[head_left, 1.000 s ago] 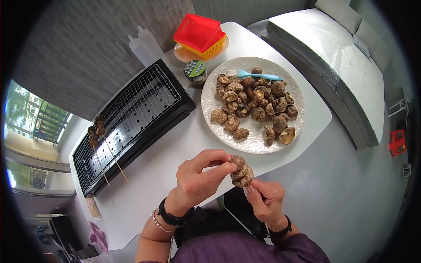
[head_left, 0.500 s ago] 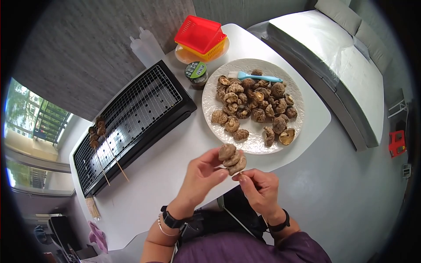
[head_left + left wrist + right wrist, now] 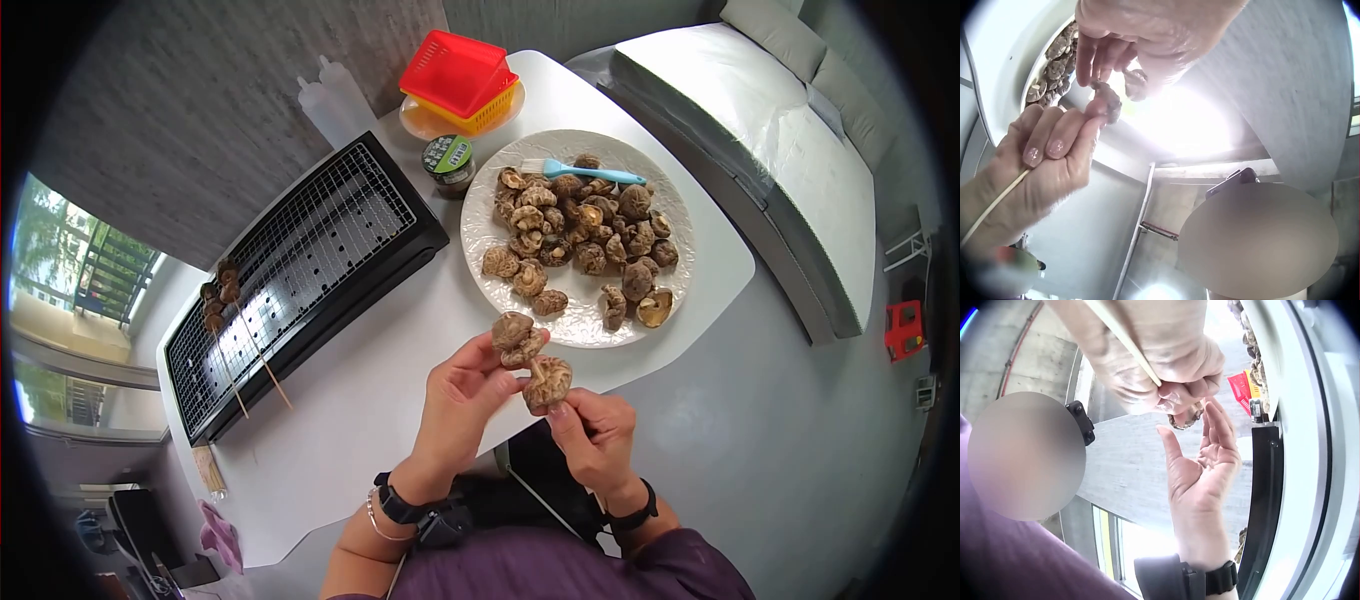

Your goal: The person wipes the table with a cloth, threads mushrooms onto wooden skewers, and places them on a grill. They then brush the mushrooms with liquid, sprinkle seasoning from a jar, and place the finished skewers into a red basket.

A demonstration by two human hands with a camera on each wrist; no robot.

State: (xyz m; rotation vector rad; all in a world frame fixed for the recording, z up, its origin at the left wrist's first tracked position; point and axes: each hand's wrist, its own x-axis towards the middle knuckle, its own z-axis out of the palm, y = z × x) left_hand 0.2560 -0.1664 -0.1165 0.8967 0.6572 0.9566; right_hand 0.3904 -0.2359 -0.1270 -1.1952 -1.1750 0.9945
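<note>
Grip, right hand: thumb and curled fingers closed on the wooden skewer (image 3: 991, 206) and the base of the lowest cap; the right hand (image 3: 598, 440) hides the exact pinch.
Grip, left hand: fingers loosely extended, thumb well apart from them in the right wrist view; the left hand (image 3: 455, 405) is beside the caps, contact cannot be told.
Skewered mushrooms: at least 3 brown shiitake (image 3: 512, 330); caps wrinkled, paler in the cracks; 2 bunched at the upper end, 1 lower, a pale stem between.
Location: between the hands, over the near part of the white table (image 3: 350, 400), just nearer the body than the plate.
Pose, left: palm partly turned toward the caps; black watch (image 3: 405, 507) and silver bracelet (image 3: 375, 515) at the wrist.
Pose, right: knuckles bent; stick runs back along the palm toward the wrist; black band (image 3: 637, 511) on the wrist.
Plate: round, white, embossed plate (image 3: 575, 330) holding a mushroom pile (image 3: 590, 225), with a blue-handled basting brush (image 3: 592, 174) across its far side.
Grill: black, wire mesh; the grill (image 3: 320, 240) carries 2 loaded skewers (image 3: 228, 282) at one end, sticks projecting past its edge.
Beyond: green-lidded jar (image 3: 449, 165), red basket (image 3: 455, 75) over yellow basket (image 3: 490, 115).
</note>
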